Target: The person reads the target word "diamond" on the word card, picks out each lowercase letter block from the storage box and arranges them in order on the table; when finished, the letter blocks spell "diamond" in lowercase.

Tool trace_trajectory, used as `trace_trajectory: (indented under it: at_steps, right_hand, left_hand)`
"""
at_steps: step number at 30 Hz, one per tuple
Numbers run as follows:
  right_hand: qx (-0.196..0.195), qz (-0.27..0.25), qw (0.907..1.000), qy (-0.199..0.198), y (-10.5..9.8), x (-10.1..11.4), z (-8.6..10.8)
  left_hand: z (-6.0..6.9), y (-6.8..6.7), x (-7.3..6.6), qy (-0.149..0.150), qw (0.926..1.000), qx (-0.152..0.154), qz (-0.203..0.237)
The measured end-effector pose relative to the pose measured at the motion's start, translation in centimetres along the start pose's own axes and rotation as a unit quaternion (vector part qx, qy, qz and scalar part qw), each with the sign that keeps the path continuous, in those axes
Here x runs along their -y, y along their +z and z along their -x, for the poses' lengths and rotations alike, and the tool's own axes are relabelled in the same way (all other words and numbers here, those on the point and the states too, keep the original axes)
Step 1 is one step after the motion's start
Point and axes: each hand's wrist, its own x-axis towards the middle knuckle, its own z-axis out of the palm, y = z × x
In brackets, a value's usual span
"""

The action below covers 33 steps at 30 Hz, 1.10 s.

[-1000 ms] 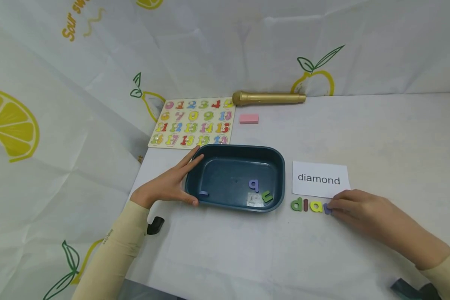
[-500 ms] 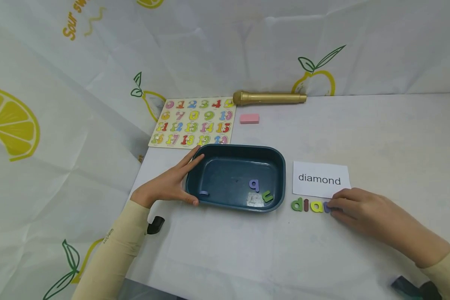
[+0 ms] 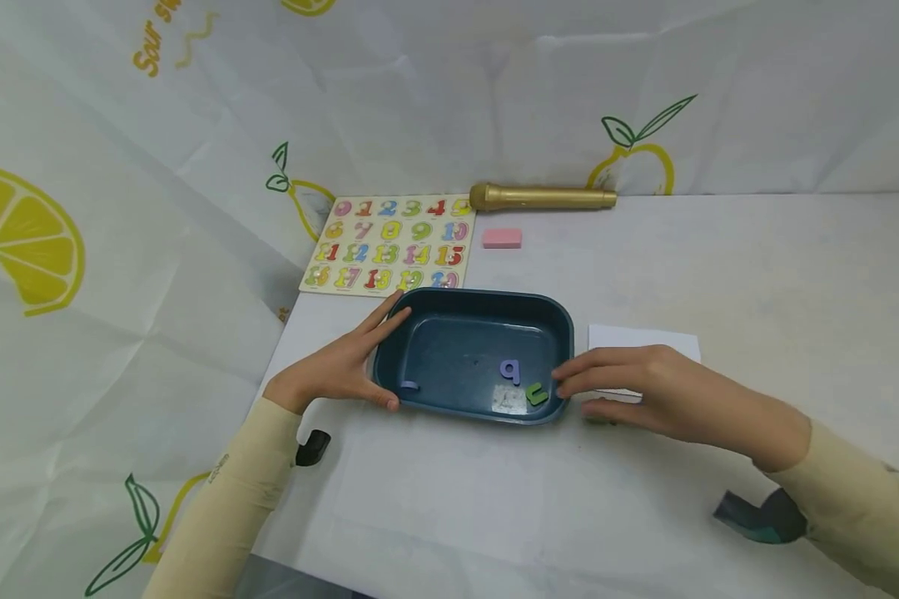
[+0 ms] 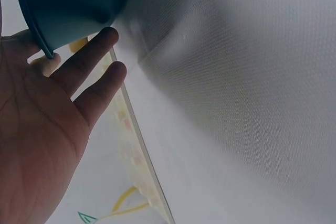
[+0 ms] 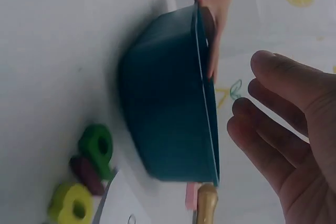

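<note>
My left hand point(image 3: 337, 366) spans the left end of a dark blue plastic tray point(image 3: 457, 358), touching its rim with fingers and thumb spread. Inside the tray lie a purple letter point(image 3: 509, 371), a green letter point(image 3: 536, 394) and a small purple piece point(image 3: 409, 385) near the left wall. My right hand point(image 3: 667, 399) hovers at the tray's right rim, fingers loosely bent, holding nothing. It covers most of a white card point(image 3: 644, 335) and the row of letters below. In the right wrist view a green letter point(image 5: 93, 145), a brown letter point(image 5: 86, 176) and a yellow letter point(image 5: 63, 198) show beside the card.
Behind the tray lies a number puzzle board point(image 3: 385, 243), with a gold toy microphone point(image 3: 543, 197) at its upper right corner. A pink block point(image 3: 502, 239) lies in front of the microphone. The white table point(image 3: 449, 499) meets a lemon-print cloth at the back and left.
My right hand has left the purple letter at the end of the row and moved left to the tray's right rim. The left hand and tray stay in place.
</note>
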Motion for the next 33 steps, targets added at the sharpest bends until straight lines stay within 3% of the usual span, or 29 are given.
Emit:
trace_trajectory:
  at_steps: [4,10,18,26,33]
  right_hand:
    - [0.062,-0.050,0.9967,0.016,1.2,-0.4,-3.9]
    - [0.143,-0.122,0.9814,0.039,3.0,-1.6,-9.3]
    - [0.232,-0.141,0.9616,0.040,4.5,-3.2,-15.1]
    - [0.302,-0.133,0.9435,0.025,6.3,-5.0,-18.3]
    - [0.323,-0.163,0.9320,0.028,8.3,-6.8,-19.9]
  left_hand:
    - [0.0,0.0,0.2,0.001,1.0000,0.000,0.001]
    - [0.0,0.2,0.3,0.009,0.9999,-0.002,0.005]
    - [-0.1,0.2,0.5,0.019,0.9998,-0.002,0.008]
    - [-0.3,-0.1,0.1,0.023,0.9997,0.002,0.009]
    - [-0.2,-0.1,0.1,0.014,0.9998,0.002,0.010]
